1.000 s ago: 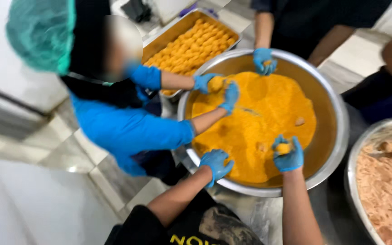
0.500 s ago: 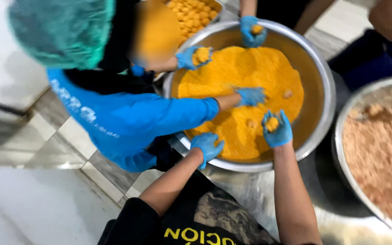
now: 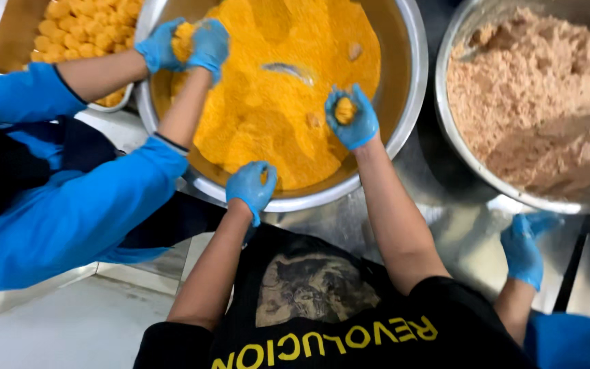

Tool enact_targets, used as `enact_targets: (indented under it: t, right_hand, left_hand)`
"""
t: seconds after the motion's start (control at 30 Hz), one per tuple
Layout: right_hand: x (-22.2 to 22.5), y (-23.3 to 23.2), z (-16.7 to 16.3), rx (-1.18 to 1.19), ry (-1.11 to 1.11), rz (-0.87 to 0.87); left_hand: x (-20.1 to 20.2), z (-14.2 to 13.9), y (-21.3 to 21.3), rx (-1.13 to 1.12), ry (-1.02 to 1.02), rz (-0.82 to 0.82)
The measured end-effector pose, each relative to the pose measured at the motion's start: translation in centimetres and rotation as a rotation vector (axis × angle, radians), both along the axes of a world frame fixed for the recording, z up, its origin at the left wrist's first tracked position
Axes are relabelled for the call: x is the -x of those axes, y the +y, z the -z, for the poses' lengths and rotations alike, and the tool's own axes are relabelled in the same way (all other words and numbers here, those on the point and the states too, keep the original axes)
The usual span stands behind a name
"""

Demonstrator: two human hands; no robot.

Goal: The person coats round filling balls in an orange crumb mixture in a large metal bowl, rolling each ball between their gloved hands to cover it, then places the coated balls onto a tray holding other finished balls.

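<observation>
Up close, blue-gloved fingers [image 3: 362, 113] of the right hand [image 3: 351, 119] curl around an orange lump [image 3: 343, 109] above the orange mixture [image 3: 288, 102] in the steel bowl [image 3: 414, 82]; at seven o'clock the left hand [image 3: 250, 186] grips its rim, while a co-worker's gloved hands [image 3: 184, 45] press another lump at ten o'clock.

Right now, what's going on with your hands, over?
Left hand on rim of big steel bowl. Right hand closed round orange lump. Co-worker's gloved hands shaping mix across bowl.

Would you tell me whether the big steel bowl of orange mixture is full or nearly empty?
Partly full: the orange mixture covers most of the bowl, with bare steel wall above it.
</observation>
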State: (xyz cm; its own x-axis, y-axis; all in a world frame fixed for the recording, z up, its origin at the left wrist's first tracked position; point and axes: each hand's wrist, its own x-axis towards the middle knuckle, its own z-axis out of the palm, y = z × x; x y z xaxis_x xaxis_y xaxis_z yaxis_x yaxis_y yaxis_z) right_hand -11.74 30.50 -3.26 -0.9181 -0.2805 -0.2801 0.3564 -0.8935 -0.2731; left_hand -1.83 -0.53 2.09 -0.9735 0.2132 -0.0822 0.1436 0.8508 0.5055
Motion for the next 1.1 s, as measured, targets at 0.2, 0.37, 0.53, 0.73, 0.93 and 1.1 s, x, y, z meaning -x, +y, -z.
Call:
enact_targets:
  t: [0.2, 0.37, 0.53, 0.73, 0.93, 1.1]
  right_hand:
    - [-0.6, -0.2, 0.8, -0.080, 0.052, 0.230]
    - [-1.1, -0.1, 1.0, -0.218, 0.056, 0.266]
    - [-1.4, 0.4, 1.6, -0.130, -0.072, 0.256]
    - [-0.9, 0.3, 1.1, -0.092, -0.090, 0.222]
    - [-0.3, -0.1, 0.5, -0.146, -0.108, 0.163]
    - [-0.4, -0.7, 0.3, -0.164, -0.118, -0.031]
  left_hand:
    - [-0.9, -0.9, 0.0, -0.065, 0.096, -0.017]
    - [-0.6, -1.8, 0.3, -0.024, 0.082, -0.021]
    - [-0.6, -1.6, 0.6, -0.020, 0.030, -0.050]
    - [-0.4, -1.3, 0.8, -0.016, 0.048, -0.032]
    - [0.1, -1.6, 0.9, 0.014, -0.003, -0.034]
    - [0.1, -2.1, 1.0, 0.044, -0.040, -0.041]
